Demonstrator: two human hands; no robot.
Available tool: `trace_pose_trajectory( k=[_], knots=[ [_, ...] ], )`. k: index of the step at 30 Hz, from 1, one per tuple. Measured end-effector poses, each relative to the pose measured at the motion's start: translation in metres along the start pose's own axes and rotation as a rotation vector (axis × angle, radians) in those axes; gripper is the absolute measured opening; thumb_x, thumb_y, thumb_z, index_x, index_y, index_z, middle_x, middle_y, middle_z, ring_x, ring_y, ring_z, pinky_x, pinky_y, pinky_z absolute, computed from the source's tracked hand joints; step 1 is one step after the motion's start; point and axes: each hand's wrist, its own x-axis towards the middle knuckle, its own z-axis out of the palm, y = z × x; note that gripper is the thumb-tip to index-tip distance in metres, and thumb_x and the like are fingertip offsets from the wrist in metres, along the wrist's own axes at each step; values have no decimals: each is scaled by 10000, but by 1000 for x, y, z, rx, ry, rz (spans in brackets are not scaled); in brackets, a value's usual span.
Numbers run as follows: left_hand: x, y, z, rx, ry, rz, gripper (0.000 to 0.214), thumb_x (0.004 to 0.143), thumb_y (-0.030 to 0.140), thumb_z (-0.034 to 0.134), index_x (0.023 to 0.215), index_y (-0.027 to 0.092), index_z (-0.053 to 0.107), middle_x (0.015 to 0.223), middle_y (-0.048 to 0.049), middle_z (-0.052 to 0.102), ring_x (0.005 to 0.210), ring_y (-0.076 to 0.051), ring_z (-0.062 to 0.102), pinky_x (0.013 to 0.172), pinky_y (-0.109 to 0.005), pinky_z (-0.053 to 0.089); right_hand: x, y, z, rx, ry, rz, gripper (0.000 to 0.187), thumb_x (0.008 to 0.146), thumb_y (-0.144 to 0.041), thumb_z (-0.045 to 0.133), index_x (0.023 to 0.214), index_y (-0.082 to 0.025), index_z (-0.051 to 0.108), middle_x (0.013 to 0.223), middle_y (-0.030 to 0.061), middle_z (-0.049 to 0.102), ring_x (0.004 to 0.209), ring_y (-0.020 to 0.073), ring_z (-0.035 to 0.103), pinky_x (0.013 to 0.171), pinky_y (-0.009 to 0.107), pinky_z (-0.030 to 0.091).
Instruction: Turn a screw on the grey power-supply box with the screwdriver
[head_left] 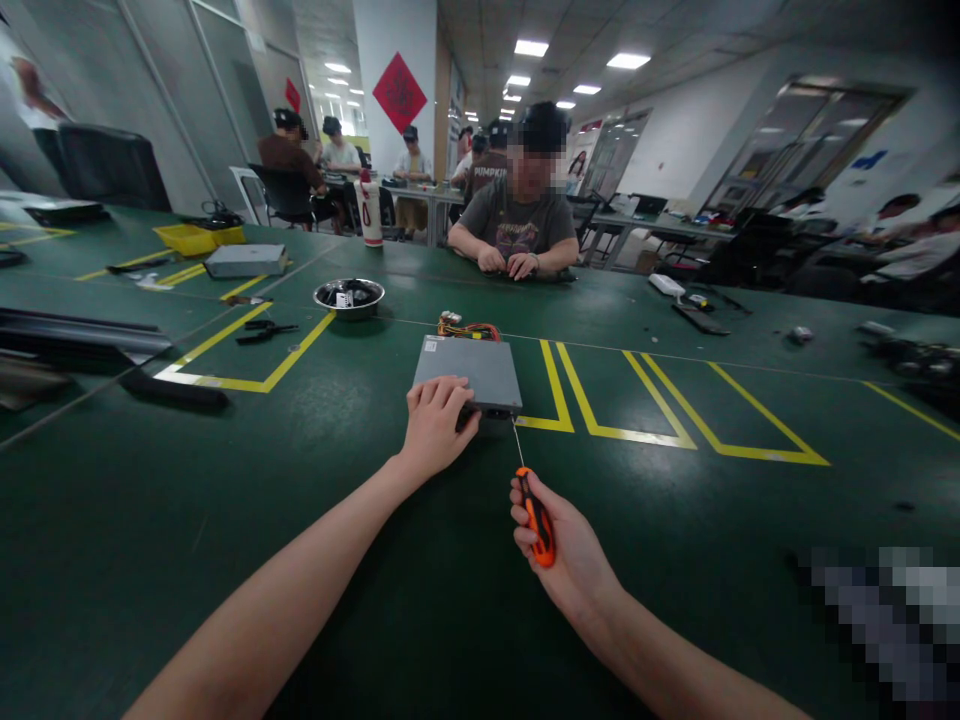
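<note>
A grey metal power supply unit (480,368) lies flat on the green table, with a bundle of coloured wires (472,330) coming out at its far side. My left hand (439,420) grips its near left edge, fingers over the top and thumb at the front face. In my right hand (551,525) is an orange and black screwdriver (537,515), fingers wrapped round the handle. Its thin shaft points away from me, and the tip is at the unit's near right corner. The screw itself, if any, is too small to make out.
Yellow tape outlines (630,435) mark the green table (337,600). A metal bowl (349,312) with small parts stands behind left, near black pieces (264,332). Farther left are a grey box (246,262) and yellow tray (199,238). A person (521,220) sits opposite, hands on the table.
</note>
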Motion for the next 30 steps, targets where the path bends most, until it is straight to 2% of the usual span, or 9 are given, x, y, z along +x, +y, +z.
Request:
trace_pose_trajectory(
  k=[7, 14, 25, 30],
  knots=[
    [0, 1, 0, -11, 0, -13, 159, 791, 268, 542, 943, 229, 519, 1137, -38, 576, 1096, -225, 462, 894, -406, 277, -4, -3, 4, 12, -7, 56, 189, 842, -263, 494, 821, -108, 600, 650, -4, 506, 473, 34, 428, 374, 130, 316],
    [0, 0, 0, -4, -12, -14, 165, 789, 270, 546, 947, 228, 520, 1143, -44, 570, 1096, -232, 458, 891, -407, 280, 0, 11, 2, -72, -81, 95, 225, 815, -322, 536, 844, -111, 610, 671, 0, 526, 484, 38, 448, 385, 135, 332],
    [0, 0, 2, 0, 16, -1, 163, 780, 268, 558, 933, 226, 516, 1139, -39, 573, 1087, -229, 467, 885, -401, 285, 15, 15, 5, -103, -122, 66, 234, 813, -334, 540, 831, -113, 614, 680, -1, 526, 492, 34, 451, 389, 135, 333],
    [0, 0, 1, 2, 16, 6, 158, 785, 267, 556, 930, 221, 512, 1135, -37, 575, 1085, -226, 468, 882, -400, 281, 15, 16, 6, -101, -102, 42, 214, 801, -329, 557, 833, -122, 600, 686, 3, 532, 505, 45, 463, 387, 140, 338]
  ],
)
